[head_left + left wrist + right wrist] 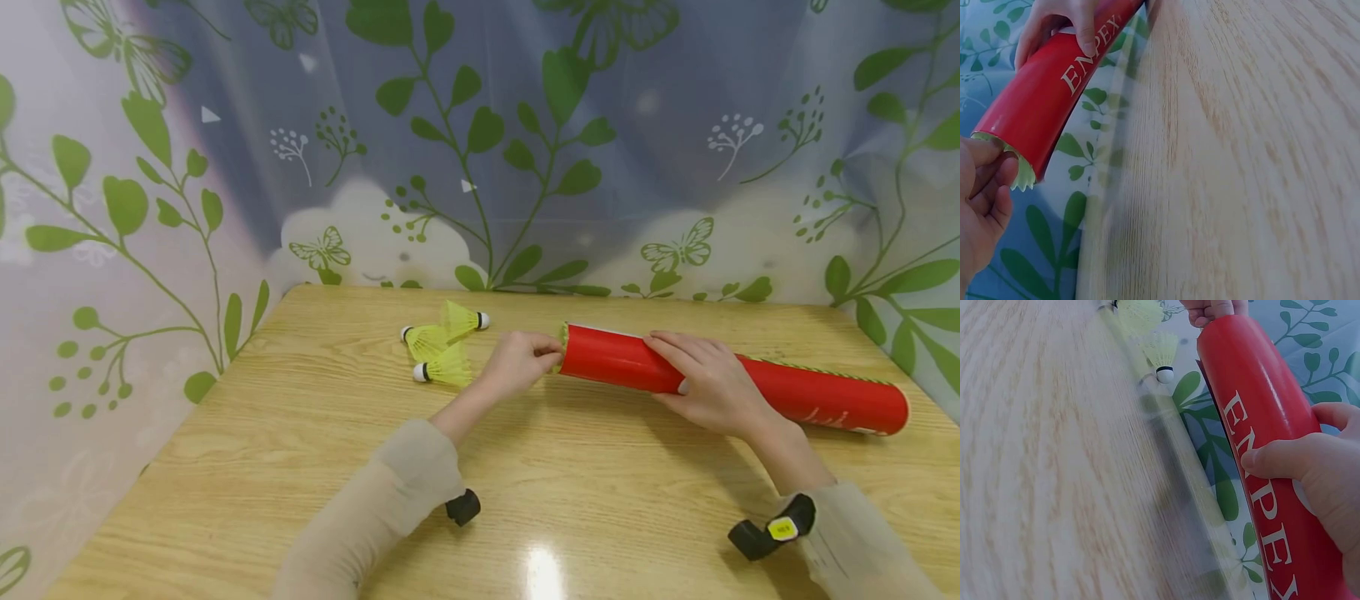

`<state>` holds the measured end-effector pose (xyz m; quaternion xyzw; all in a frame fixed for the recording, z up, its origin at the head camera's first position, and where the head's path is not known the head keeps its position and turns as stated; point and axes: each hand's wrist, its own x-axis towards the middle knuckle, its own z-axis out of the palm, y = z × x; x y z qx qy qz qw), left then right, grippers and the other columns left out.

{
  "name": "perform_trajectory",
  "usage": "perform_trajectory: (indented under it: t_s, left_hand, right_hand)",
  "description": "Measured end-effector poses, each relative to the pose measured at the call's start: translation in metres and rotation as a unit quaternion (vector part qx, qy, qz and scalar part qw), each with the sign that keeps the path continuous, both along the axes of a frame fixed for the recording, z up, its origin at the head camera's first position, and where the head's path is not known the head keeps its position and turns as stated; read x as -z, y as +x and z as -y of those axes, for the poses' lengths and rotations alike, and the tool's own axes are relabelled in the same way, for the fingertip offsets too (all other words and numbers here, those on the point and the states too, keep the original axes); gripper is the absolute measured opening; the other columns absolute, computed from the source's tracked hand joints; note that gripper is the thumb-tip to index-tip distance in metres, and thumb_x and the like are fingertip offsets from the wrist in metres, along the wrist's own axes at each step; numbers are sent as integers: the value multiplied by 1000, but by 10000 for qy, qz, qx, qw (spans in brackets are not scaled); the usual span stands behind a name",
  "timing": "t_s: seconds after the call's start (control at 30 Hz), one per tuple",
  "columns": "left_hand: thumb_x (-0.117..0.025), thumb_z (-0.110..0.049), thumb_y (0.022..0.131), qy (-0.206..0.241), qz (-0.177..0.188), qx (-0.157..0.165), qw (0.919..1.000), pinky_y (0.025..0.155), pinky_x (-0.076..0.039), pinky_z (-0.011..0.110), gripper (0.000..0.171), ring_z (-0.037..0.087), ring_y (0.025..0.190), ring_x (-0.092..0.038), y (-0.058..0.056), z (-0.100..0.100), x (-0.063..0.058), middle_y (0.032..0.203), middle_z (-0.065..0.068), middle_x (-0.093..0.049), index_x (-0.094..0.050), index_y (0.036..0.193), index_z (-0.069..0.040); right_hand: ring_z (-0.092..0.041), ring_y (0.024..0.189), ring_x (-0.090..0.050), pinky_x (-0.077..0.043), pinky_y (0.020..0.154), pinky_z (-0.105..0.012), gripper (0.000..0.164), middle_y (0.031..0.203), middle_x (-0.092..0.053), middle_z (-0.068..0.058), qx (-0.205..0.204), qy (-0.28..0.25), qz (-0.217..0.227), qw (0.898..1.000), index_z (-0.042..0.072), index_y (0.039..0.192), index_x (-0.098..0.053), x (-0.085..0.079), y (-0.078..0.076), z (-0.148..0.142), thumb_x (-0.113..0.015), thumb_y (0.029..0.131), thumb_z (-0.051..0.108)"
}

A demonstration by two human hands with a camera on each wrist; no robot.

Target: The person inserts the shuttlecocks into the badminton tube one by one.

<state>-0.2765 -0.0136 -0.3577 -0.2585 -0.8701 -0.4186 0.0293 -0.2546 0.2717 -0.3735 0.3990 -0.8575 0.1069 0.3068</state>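
A long red shuttlecock tube [615, 358] printed with white letters lies slanted over the table, its mouth toward the left. My right hand [712, 383] grips it around the middle, the thumb [1272, 459] across the lettering in the right wrist view. At the mouth, the fingers of my left hand [517, 362] pinch the skirt of a yellow shuttlecock [1024, 176], whose jagged edge sticks out a little; the rest of it is hidden inside the tube. Three yellow shuttlecocks with white heads, one at the back [459, 321], one at left [426, 340] and one in front [444, 367], lie left of my left hand.
The wooden table [300, 467] ends at a curtain [510, 167] printed with green leaves, which hangs behind it. Another patterned cloth [112, 275] borders the left side. Black wrist cameras are strapped at both sleeves.
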Motion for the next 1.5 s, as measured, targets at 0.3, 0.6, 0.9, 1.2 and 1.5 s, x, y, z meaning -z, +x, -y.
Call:
perform_trajectory:
  t_s: [0.3,0.6,0.9,1.2,1.5]
  left_hand:
    - [-62,-7,88,42,189,41,9998,63,-45,16,16,7,70,-56,-3,-1,1,91,7,-70,-73,99,-4]
    - [-61,-9,90,-9,503,153,9986,55,-44,18,17,14,68,-60,-1,3,1,83,3,-69,-72,101,-5]
    - [-59,-11,91,1,689,329,9971,51,-40,19,20,26,79,-63,2,7,0,85,6,-69,-69,107,-4]
    - [-61,-17,91,57,610,362,9975,64,-49,22,24,17,79,-63,5,18,0,97,4,-69,-68,111,-7]
    - [-61,-22,91,-187,275,-14,9994,69,-49,24,22,12,83,-62,4,47,0,96,0,-68,-69,108,-9]
  right_hand:
    - [-37,103,-53,-40,81,-54,70,120,-56,-19,-50,-62,-86,9999,3,127,-53,1,-1,1,-34,89,58]
    - [-36,104,-53,-39,82,-53,70,120,-56,-18,-87,-41,-85,9999,3,127,-53,1,-1,0,-35,89,59]
    - [-36,105,-52,-39,83,-53,70,121,-56,-19,-107,-27,-77,9999,2,128,-52,2,0,0,-35,89,59]
    - [-36,102,-53,-40,81,-53,70,120,-56,-18,-128,-5,-103,9999,2,128,-52,-1,1,0,-35,89,58]
    - [-35,101,-54,-41,80,-52,70,119,-57,-18,-134,31,-132,9998,2,127,-53,0,2,-1,-34,89,58]
